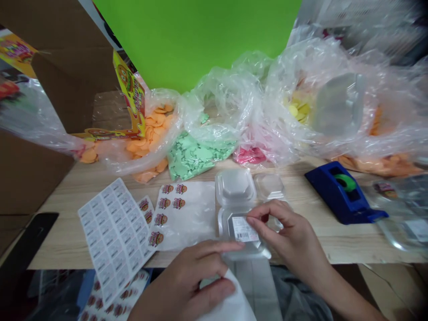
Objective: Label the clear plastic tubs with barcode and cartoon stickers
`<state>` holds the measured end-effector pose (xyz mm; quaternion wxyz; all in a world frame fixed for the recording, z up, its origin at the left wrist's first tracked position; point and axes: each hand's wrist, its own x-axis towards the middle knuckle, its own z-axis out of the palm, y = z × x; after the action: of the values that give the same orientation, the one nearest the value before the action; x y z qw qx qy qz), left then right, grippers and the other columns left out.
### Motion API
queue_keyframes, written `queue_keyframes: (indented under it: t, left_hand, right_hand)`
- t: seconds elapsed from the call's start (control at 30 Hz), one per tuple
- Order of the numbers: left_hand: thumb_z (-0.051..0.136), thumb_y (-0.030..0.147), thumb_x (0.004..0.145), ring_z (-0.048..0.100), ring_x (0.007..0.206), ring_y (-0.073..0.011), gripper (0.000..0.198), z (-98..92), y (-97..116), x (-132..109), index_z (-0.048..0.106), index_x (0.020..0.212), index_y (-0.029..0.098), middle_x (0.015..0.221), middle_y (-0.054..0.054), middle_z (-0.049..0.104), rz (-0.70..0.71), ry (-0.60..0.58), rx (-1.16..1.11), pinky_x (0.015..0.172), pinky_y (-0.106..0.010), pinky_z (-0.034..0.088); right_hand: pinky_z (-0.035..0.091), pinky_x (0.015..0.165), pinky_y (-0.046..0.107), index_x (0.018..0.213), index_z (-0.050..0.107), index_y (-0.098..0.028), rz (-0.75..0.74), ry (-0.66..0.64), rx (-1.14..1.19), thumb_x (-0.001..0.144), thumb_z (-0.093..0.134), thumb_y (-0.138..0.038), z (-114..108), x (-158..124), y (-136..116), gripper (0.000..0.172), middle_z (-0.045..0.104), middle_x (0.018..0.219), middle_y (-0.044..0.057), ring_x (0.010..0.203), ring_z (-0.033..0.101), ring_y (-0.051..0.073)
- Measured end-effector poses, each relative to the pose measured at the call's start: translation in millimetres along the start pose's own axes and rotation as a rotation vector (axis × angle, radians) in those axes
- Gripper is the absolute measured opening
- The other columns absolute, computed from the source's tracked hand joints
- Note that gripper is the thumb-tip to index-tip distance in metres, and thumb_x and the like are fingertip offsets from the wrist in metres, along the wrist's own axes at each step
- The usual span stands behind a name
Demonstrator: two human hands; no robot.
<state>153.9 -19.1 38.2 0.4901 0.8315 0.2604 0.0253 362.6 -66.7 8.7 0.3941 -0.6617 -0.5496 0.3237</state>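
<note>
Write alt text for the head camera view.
The right hand holds a barcode label on a clear clamshell container that the left hand touches. Sticker sheets lie left, a blue tape dispenser right, bags of coloured pieces behind.

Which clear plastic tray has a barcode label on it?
The nearest tray, touched by the right hand; the tray behind it and the rear right tray are unlabelled.

Pale wood-grain table. Back row: clear bags of orange discs, green pieces and pink pieces. Front: barcode label sheet overhanging the near edge, burger sticker sheet, open clear clamshell. Right: blue tape dispenser. Beyond it, possibly more clear packaging, blurred.
</note>
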Motion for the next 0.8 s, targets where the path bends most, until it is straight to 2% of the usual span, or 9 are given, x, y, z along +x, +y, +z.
queue_keyframes:
  t: [0.13, 0.23, 0.27, 0.3, 0.37, 0.43, 0.63, 0.73, 0.8]
  left_hand:
    - [0.05, 0.025, 0.089, 0.055, 0.113, -0.0157, 0.015, -1.9, 2, 7, 0.056, 0.076, 0.019, 0.126, -0.004, 0.058, -0.098, -0.051, 0.013, 0.092, -0.024, 0.042]
    - [0.051, 0.022, 0.088, 0.056, 0.11, -0.0147, 0.012, -2.1, 1, 6, 0.055, 0.077, 0.02, 0.124, -0.003, 0.059, -0.044, -0.007, -0.002, 0.092, -0.024, 0.043]
    - [0.052, 0.02, 0.087, 0.055, 0.11, -0.0148, 0.01, -1.4, 0, 3, 0.055, 0.078, 0.02, 0.123, -0.003, 0.059, -0.013, 0.017, -0.024, 0.092, -0.024, 0.042]
    - [0.053, 0.018, 0.086, 0.055, 0.11, -0.0148, 0.007, -0.2, -2, 1, 0.056, 0.08, 0.02, 0.122, -0.002, 0.06, 0.017, 0.041, -0.053, 0.093, -0.024, 0.042]
    - [0.054, 0.013, 0.084, 0.057, 0.107, -0.0141, 0.009, 3.2, -7, -6, 0.057, 0.084, 0.021, 0.117, -0.001, 0.063, 0.058, 0.08, -0.114, 0.092, -0.023, 0.043]
    - [0.055, 0.01, 0.082, 0.058, 0.105, -0.0133, 0.015, 7.2, -10, -11, 0.057, 0.09, 0.023, 0.11, 0.001, 0.065, 0.083, 0.112, -0.13, 0.092, -0.021, 0.043]
    - [0.056, 0.009, 0.081, 0.051, 0.116, -0.0143, 0.017, 16.2, 2, -17, 0.057, 0.091, 0.024, 0.12, 0.002, 0.062, 0.125, 0.225, 0.026, 0.098, -0.022, 0.04]
    - [0.054, 0.014, 0.084, 0.044, 0.125, -0.0189, 0.009, 18.6, 7, -19, 0.056, 0.087, 0.022, 0.124, -0.001, 0.06, 0.085, 0.254, 0.038, 0.101, -0.03, 0.038]
    - [0.053, 0.017, 0.084, 0.037, 0.13, -0.0213, 0.006, 18.6, 8, -19, 0.055, 0.083, 0.022, 0.125, -0.002, 0.059, 0.121, 0.229, 0.049, 0.103, -0.034, 0.037]
  right_hand:
    - [0.038, 0.069, 0.035, 0.094, 0.057, -0.02, -0.248, 0.117, -0.33, 0.083, 0.057, -0.016, 4, 0, 2, 0.012, 0.055, 0.072, 0.0, 0.07, 0.049, 0.017]
    - [0.042, 0.069, 0.036, 0.112, 0.05, -0.018, -0.222, 0.295, -0.402, 0.086, 0.052, -0.015, 0, 0, 10, 0.027, 0.052, 0.085, 0.006, 0.078, 0.05, 0.02]
    - [0.044, 0.072, 0.036, 0.113, 0.049, -0.018, -0.227, 0.284, -0.35, 0.087, 0.05, -0.015, -3, -1, 12, 0.026, 0.052, 0.091, 0.008, 0.084, 0.051, 0.02]
    - [0.045, 0.078, 0.036, 0.113, 0.049, -0.019, -0.251, 0.204, -0.288, 0.087, 0.05, -0.016, -6, -2, 14, 0.026, 0.052, 0.1, 0.009, 0.093, 0.052, 0.02]
    - [0.042, 0.092, 0.039, 0.118, 0.047, -0.021, -0.338, -0.077, -0.208, 0.086, 0.056, -0.025, -10, -4, 16, 0.034, 0.048, 0.121, 0.01, 0.114, 0.045, 0.022]
    - [0.036, 0.101, 0.043, 0.124, 0.046, -0.023, -0.389, -0.288, -0.211, 0.082, 0.061, -0.033, -12, -5, 15, 0.046, 0.044, 0.13, 0.009, 0.122, 0.039, 0.024]
    - [0.04, 0.098, 0.039, 0.122, 0.053, -0.026, -0.211, -0.281, -0.099, 0.081, 0.061, -0.042, -14, 12, 1, 0.045, 0.051, 0.127, 0.006, 0.119, 0.046, 0.022]
    - [0.042, 0.096, 0.038, 0.114, 0.06, -0.027, -0.06, -0.321, 0.056, 0.081, 0.059, -0.045, -21, 23, -8, 0.038, 0.057, 0.122, 0.004, 0.113, 0.051, 0.021]
    - [0.045, 0.093, 0.037, 0.111, 0.061, -0.027, 0.031, -0.37, 0.154, 0.082, 0.057, -0.045, -26, 28, -14, 0.035, 0.06, 0.118, 0.003, 0.11, 0.055, 0.02]
